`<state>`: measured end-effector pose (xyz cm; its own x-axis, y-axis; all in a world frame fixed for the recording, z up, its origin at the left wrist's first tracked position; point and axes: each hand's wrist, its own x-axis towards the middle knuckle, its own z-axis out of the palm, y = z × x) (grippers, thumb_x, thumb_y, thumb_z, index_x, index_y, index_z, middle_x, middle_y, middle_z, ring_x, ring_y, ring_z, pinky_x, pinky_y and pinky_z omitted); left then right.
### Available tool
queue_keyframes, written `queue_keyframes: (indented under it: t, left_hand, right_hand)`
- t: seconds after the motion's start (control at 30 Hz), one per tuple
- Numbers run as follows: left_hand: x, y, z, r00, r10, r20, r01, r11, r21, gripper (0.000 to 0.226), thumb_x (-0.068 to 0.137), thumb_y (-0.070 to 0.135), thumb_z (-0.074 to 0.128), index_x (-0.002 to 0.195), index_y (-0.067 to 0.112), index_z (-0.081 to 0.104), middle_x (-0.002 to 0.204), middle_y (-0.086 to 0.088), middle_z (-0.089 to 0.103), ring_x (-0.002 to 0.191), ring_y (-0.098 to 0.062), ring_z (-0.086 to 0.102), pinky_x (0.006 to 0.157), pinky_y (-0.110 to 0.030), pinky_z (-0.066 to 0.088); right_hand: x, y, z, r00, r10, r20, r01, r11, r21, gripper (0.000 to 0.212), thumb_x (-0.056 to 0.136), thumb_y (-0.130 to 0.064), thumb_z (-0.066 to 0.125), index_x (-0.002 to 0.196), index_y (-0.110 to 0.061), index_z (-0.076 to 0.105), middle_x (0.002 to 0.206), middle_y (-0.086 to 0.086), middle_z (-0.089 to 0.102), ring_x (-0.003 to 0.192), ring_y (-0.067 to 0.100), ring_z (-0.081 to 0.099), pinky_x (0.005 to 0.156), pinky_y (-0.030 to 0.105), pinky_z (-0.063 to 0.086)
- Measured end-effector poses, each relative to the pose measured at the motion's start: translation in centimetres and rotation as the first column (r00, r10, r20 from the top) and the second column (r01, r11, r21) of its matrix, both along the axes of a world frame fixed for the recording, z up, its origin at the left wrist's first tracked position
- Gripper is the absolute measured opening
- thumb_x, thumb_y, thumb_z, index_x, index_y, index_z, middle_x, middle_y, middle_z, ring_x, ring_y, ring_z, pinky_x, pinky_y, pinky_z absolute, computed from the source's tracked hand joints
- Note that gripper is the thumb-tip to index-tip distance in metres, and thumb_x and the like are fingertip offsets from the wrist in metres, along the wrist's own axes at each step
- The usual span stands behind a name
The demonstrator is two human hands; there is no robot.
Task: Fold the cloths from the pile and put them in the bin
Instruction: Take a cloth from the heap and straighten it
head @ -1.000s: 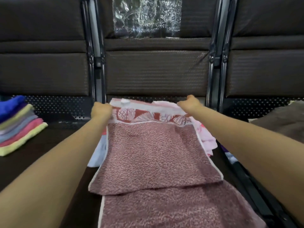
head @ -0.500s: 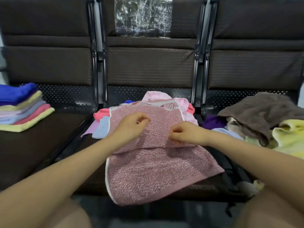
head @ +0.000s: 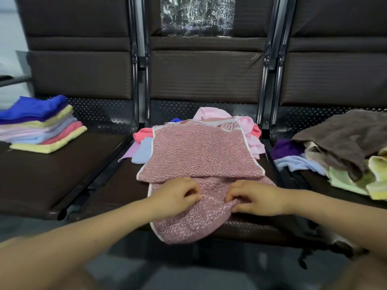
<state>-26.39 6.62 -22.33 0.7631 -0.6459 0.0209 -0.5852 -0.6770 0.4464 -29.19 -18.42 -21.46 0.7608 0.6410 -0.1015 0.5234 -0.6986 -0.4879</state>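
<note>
Dark bench seat (head: 117,191): our left hand (head: 178,195) and right hand (head: 257,197) pinch the near half of the pink towel (head: 201,155); we should lift evenly, aligning edges. Beyond lies the unfolded pile (head: 249,130); no bin visible.

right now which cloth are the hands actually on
The speckled pink towel on the middle seat. Left hand and right hand pinch its near flap; the folded stack and brown towel lie untouched.
</note>
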Motion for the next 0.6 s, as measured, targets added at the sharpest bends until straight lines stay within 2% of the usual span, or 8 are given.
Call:
queue_keyframes:
  t: [0.07, 0.13, 0.17, 0.23, 0.3, 0.37, 0.47, 0.6]
  left_hand:
    - [1.2, 0.1, 0.7, 0.994, 0.105, -0.03, -0.107, 0.993, -0.055, 0.011, 0.093, 0.028, 0.056, 0.083, 0.023, 0.06, 0.08, 0.014, 0.054, 0.082, -0.009, 0.053, 0.078, -0.031, 0.044]
    - [2.6, 0.3, 1.6, 0.976, 0.204, -0.072, -0.21, 0.973, -0.097, 0.016, 0.093, 0.023, 0.057, 0.077, 0.024, 0.059, 0.075, 0.013, 0.056, 0.077, -0.009, 0.054, 0.073, -0.029, 0.042]
    - [3.1, 0.4, 2.0, 0.966, 0.244, -0.08, -0.252, 0.961, -0.114, 0.019, 0.093, 0.021, 0.057, 0.075, 0.026, 0.058, 0.075, 0.013, 0.056, 0.077, -0.01, 0.054, 0.072, -0.028, 0.041]
    - [3.8, 0.4, 2.7, 0.953, 0.302, 0.008, -0.296, 0.94, -0.169, 0.015, 0.094, 0.02, 0.054, 0.08, 0.025, 0.058, 0.081, 0.011, 0.057, 0.084, -0.012, 0.053, 0.075, -0.029, 0.041]
    - [3.6, 0.2, 3.7, 0.944, 0.3, 0.138, -0.253, 0.925, -0.284, 0.013, 0.096, 0.024, 0.049, 0.087, 0.022, 0.058, 0.085, 0.008, 0.058, 0.084, -0.012, 0.053, 0.076, -0.033, 0.043]
    - [2.7, -0.5, 4.7, 0.947, 0.261, 0.185, -0.178, 0.91, -0.375, 0.023, 0.094, 0.04, 0.043, 0.085, 0.024, 0.056, 0.077, 0.009, 0.058, 0.075, -0.011, 0.053, 0.069, -0.038, 0.045]
    - [1.1, -2.0, 5.4, 0.966, 0.238, 0.1, -0.19, 0.917, -0.349, 0.03, 0.087, 0.058, 0.045, 0.091, 0.03, 0.054, 0.069, 0.007, 0.057, 0.066, -0.009, 0.054, 0.063, -0.035, 0.044]
    - [3.0, -3.0, 4.7, 0.94, 0.34, -0.01, -0.334, 0.916, -0.223, 0.029, 0.086, 0.051, 0.056, 0.097, 0.024, 0.052, 0.075, 0.006, 0.058, 0.073, -0.015, 0.057, 0.068, -0.037, 0.046]
  right_hand:
    - [0.7, 1.0, 1.1, 0.992, -0.088, -0.091, 0.098, 0.99, 0.105, 0.01, 0.094, -0.022, 0.056, 0.095, -0.013, 0.059, 0.092, 0.004, 0.061, 0.084, 0.007, 0.051, 0.085, 0.031, 0.044]
    - [1.9, 2.1, 2.5, 0.964, -0.193, -0.183, 0.233, 0.944, 0.234, 0.017, 0.099, -0.021, 0.05, 0.096, -0.007, 0.059, 0.093, 0.005, 0.061, 0.087, 0.011, 0.051, 0.091, 0.039, 0.044]
    - [2.4, 2.6, 3.3, 0.939, -0.248, -0.239, 0.312, 0.906, 0.287, 0.023, 0.1, -0.021, 0.048, 0.099, -0.004, 0.062, 0.099, 0.004, 0.065, 0.091, 0.012, 0.054, 0.095, 0.039, 0.043]
    - [3.5, 3.2, 4.6, 0.885, -0.334, -0.325, 0.439, 0.832, 0.339, 0.027, 0.1, -0.023, 0.048, 0.104, -0.005, 0.068, 0.108, 0.009, 0.07, 0.097, 0.014, 0.059, 0.099, 0.035, 0.043]
    - [4.5, 3.3, 5.7, 0.851, -0.38, -0.362, 0.501, 0.794, 0.345, 0.023, 0.099, -0.025, 0.05, 0.096, -0.014, 0.071, 0.103, 0.002, 0.072, 0.099, 0.015, 0.064, 0.096, 0.03, 0.046]
    - [5.5, 3.2, 6.7, 0.826, -0.401, -0.396, 0.542, 0.759, 0.361, 0.022, 0.097, -0.025, 0.052, 0.091, -0.017, 0.071, 0.097, -0.001, 0.073, 0.095, 0.015, 0.066, 0.092, 0.028, 0.048]
    - [7.1, 3.4, 7.6, 0.815, -0.414, -0.405, 0.563, 0.732, 0.384, 0.025, 0.095, -0.024, 0.054, 0.097, -0.006, 0.072, 0.102, 0.009, 0.073, 0.101, 0.021, 0.065, 0.097, 0.036, 0.048]
    - [8.5, 4.5, 7.8, 0.815, -0.407, -0.414, 0.554, 0.756, 0.348, 0.033, 0.097, -0.02, 0.052, 0.107, 0.008, 0.064, 0.111, 0.021, 0.068, 0.096, 0.024, 0.062, 0.1, 0.043, 0.045]
